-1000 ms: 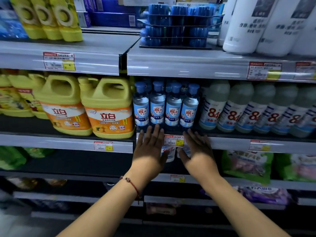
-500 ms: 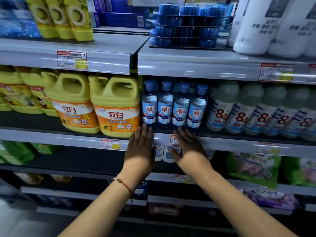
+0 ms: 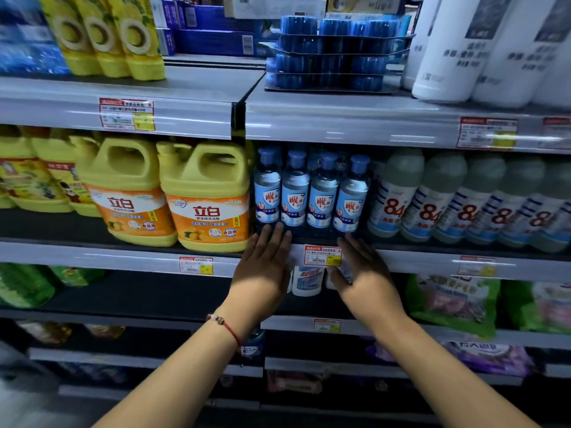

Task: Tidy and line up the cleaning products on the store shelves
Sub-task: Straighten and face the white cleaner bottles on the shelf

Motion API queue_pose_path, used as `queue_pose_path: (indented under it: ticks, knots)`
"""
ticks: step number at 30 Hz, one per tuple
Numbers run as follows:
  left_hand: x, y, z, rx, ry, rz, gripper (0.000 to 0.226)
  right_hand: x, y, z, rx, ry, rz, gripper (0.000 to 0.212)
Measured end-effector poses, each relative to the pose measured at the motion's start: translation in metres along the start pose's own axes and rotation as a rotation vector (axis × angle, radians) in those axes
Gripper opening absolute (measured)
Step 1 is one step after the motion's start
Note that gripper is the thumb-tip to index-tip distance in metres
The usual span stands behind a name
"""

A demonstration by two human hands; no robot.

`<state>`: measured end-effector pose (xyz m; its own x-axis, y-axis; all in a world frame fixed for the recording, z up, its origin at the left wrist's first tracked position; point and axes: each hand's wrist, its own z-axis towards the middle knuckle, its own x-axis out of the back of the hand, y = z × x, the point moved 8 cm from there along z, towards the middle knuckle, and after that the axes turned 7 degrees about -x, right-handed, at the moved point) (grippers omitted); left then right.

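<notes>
Store shelving fills view. Left hand (image 3: 262, 273) and right hand (image 3: 364, 279) both flat, fingers spread, holding nothing, at middle shelf edge (image 3: 432, 264), either side of price tag (image 3: 323, 255). Just above: four blue-capped bottles (image 3: 310, 193) upright in a row. Yellow jugs (image 3: 207, 196) left, white 84 bottles (image 3: 457, 199) right.

You face store shelving (image 3: 340, 118), grey metal tiers stacked top to bottom. Vertical seam (image 3: 238, 118) splits left and right bays. Price tags (image 3: 323, 255) clipped along front rails. Shelf recesses dark, lower tiers deep in shadow. Light glints off rails. Floor (image 3: 27, 403) pale, blurred, bottom left.
</notes>
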<state>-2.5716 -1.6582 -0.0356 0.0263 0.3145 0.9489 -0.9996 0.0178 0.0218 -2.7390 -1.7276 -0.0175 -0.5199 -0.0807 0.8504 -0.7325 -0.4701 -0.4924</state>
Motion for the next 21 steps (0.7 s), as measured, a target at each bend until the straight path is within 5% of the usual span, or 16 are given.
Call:
queue_pose_path:
  ticks: [11,21]
  knots:
    - [0.0,0.001,0.015,0.074,-0.105,-0.017,0.091,0.001,-0.002,0.006,-0.002,-0.038,-0.062,0.065]
    - [-0.009,-0.017,0.003,0.144,-0.043,-0.052,0.079,-0.003,-0.036,-0.001,0.062,-0.119,-0.094,0.07]
